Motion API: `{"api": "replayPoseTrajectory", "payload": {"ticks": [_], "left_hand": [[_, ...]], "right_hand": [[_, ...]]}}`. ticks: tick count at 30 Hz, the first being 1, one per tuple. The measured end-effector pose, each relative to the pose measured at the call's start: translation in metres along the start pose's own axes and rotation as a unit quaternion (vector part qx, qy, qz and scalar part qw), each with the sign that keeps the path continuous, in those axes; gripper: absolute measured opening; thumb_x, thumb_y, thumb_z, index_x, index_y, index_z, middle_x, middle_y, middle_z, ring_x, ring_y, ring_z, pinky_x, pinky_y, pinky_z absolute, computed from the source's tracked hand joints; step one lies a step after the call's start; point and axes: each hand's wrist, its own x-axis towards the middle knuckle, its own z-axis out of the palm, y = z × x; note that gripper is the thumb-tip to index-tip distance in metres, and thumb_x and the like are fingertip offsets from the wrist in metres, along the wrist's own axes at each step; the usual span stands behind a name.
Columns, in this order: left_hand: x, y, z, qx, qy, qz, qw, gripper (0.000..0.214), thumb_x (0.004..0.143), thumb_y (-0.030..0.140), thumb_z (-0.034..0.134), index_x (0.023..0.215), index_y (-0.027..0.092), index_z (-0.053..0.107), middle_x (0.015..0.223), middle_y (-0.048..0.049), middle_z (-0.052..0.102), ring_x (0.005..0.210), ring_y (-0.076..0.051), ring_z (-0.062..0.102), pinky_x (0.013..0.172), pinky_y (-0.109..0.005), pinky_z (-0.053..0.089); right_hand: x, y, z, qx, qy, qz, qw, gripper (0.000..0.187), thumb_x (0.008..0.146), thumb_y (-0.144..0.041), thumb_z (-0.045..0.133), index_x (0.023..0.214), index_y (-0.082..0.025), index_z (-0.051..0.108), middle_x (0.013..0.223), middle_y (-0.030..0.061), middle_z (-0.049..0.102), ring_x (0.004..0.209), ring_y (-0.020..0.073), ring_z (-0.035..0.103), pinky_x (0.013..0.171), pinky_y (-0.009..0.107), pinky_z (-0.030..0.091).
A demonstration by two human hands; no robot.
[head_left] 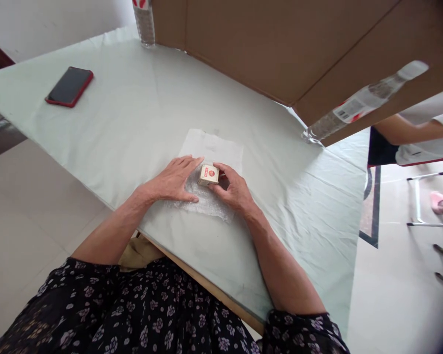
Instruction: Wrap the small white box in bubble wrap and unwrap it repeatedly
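A small cream-coloured box (208, 175) with red print sits on a sheet of bubble wrap (216, 144). My right hand (233, 189) grips the box from its right side, thumb at the near edge and fingers at the far edge. To the left of the box, my left hand (173, 179) rests on the wrap with thumb and fingers spread apart, holding nothing. The wrap lies flat on the pale green tablecloth (121, 123), and its middle is partly covered by the hands and the box.
A large cardboard panel (239, 44) stands along the far side, with a plastic bottle (358, 105) against its right part and another bottle (145, 24) at its left end. A phone (70, 86) in a red case lies far left. Another person's arm (409, 130) shows at right.
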Motion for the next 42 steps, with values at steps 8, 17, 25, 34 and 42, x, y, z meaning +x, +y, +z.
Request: {"api": "replayPoseTrajectory", "payload": {"ticks": [8,17,25,34,42], "left_hand": [[-0.0006,0.0015,-0.0019,-0.014,0.007,0.007,1.0,0.106,0.075,0.059,0.075,0.16,0.021,0.023,0.162,-0.016,0.037,0.152,-0.04,0.028,0.125,-0.056,0.025],[-0.0011,-0.0005,-0.0002,-0.016,0.015,0.016,1.0,0.103,0.075,0.057,0.075,0.159,0.022,0.026,0.16,-0.0147,0.039,0.151,-0.04,0.029,0.125,-0.055,0.026],[-0.0014,-0.0011,-0.0004,-0.014,0.012,0.018,1.0,0.106,0.074,0.058,0.076,0.159,0.021,0.025,0.161,-0.0153,0.038,0.152,-0.04,0.028,0.125,-0.055,0.025],[-0.0011,-0.0016,0.0003,-0.012,0.019,0.021,1.0,0.105,0.074,0.057,0.075,0.159,0.023,0.024,0.159,-0.0143,0.04,0.15,-0.04,0.031,0.124,-0.055,0.026],[-0.0014,0.0024,-0.003,-0.024,0.019,0.015,0.999,0.101,0.076,0.058,0.072,0.159,0.022,0.027,0.16,-0.0146,0.04,0.15,-0.04,0.032,0.124,-0.056,0.026]], "right_hand": [[-0.0021,-0.0009,-0.0014,0.01,-0.005,0.006,1.0,0.064,0.082,-0.032,0.069,0.143,-0.027,0.052,0.14,0.0106,0.064,0.122,0.0295,0.063,0.104,0.051,0.051],[-0.001,-0.0011,-0.001,0.014,-0.006,0.008,1.0,0.057,0.082,-0.032,0.069,0.138,-0.025,0.057,0.136,0.0095,0.067,0.122,0.0288,0.063,0.106,0.05,0.05],[-0.0018,-0.0022,0.0022,0.003,0.005,0.004,1.0,0.056,0.084,-0.032,0.066,0.139,-0.026,0.056,0.139,0.0097,0.065,0.123,0.0293,0.063,0.104,0.05,0.051],[-0.0016,-0.0011,0.0006,0.003,-0.005,0.004,1.0,0.057,0.084,-0.032,0.067,0.14,-0.03,0.055,0.14,0.0083,0.065,0.124,0.0299,0.062,0.104,0.052,0.051],[0.0011,-0.0018,-0.005,0.004,-0.02,0.013,1.0,0.059,0.083,-0.033,0.068,0.14,-0.028,0.055,0.138,0.0091,0.066,0.119,0.0291,0.065,0.103,0.051,0.052]]}}
